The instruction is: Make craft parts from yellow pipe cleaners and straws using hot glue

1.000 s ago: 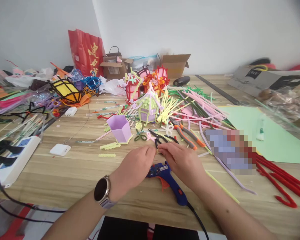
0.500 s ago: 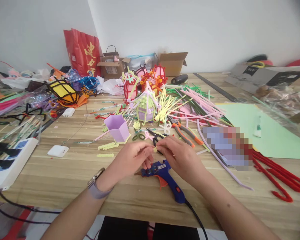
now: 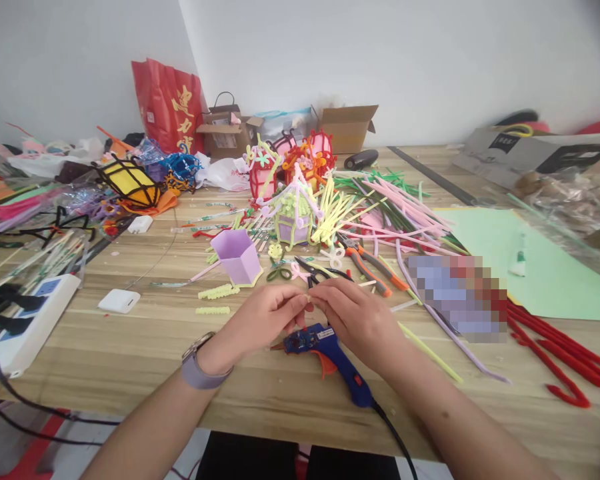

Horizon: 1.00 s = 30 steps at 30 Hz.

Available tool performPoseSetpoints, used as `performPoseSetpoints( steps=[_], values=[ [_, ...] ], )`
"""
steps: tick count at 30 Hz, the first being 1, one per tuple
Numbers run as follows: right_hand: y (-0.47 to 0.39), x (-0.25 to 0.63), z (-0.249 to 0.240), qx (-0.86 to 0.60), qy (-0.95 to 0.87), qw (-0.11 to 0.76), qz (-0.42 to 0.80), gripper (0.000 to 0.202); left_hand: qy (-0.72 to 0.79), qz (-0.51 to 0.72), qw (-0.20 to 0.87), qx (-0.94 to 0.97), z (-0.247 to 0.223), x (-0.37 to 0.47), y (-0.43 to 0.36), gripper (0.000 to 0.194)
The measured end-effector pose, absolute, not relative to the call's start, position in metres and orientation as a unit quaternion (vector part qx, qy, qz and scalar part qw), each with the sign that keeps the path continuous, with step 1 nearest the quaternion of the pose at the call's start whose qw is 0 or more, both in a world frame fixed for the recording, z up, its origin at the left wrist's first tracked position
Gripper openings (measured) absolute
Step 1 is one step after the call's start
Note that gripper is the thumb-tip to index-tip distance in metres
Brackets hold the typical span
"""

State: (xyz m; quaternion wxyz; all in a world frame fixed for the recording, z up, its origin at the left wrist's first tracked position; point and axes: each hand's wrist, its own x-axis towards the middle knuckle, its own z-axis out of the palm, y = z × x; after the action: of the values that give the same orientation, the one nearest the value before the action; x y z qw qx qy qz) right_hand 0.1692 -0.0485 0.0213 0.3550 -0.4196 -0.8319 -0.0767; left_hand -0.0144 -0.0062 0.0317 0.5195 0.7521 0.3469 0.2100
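My left hand (image 3: 275,313) and my right hand (image 3: 353,320) meet fingertip to fingertip above the table, both pinched closed. Between the fingertips is a small pale-yellow bit, mostly hidden, which looks like the end of a pipe cleaner. A yellow pipe cleaner (image 3: 431,353) shows beyond my right wrist; whether it joins that bit is hidden. Just below the hands lies a blue glue gun (image 3: 330,350) with an orange trigger, its nozzle to the left. A purple hexagonal cup (image 3: 237,257) and twisted yellow pipe-cleaner pieces (image 3: 215,300) lie beyond my left hand. Black scissors (image 3: 317,268) are behind the fingers.
Pipe-cleaner lanterns (image 3: 295,213) stand at the back middle. Orange-handled pliers (image 3: 373,267) lie beside loose pipe cleaners (image 3: 395,200). A green sheet (image 3: 555,267) and red pipe cleaners (image 3: 555,353) are on the right, a power strip (image 3: 30,327) on the left.
The yellow pipe cleaner now sticks out past my right wrist, where it did not show before. My fingers have closed further around the small bit, and the view has shifted slightly.
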Motion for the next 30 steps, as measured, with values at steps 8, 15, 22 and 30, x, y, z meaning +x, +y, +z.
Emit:
performPoseSetpoints(
  steps=[8,15,22,30],
  values=[
    [-0.05,0.172,0.026,-0.432,-0.814,0.387,-0.03,0.024,0.339,0.239,0.271,0.869,0.036,-0.012,-0.011,0.031],
    [-0.049,0.172,0.032,-0.48,-0.763,0.413,0.132,0.016,0.281,0.232,0.12,0.923,0.03,-0.014,-0.014,0.033],
    [-0.048,0.174,0.035,-0.502,-0.772,0.372,0.118,0.011,0.285,0.219,0.102,0.928,0.032,-0.012,-0.016,0.028],
    [-0.05,0.171,0.035,-0.49,-0.774,0.381,0.123,0.016,0.286,0.244,0.117,0.919,0.033,-0.013,-0.014,0.026]
  ],
)
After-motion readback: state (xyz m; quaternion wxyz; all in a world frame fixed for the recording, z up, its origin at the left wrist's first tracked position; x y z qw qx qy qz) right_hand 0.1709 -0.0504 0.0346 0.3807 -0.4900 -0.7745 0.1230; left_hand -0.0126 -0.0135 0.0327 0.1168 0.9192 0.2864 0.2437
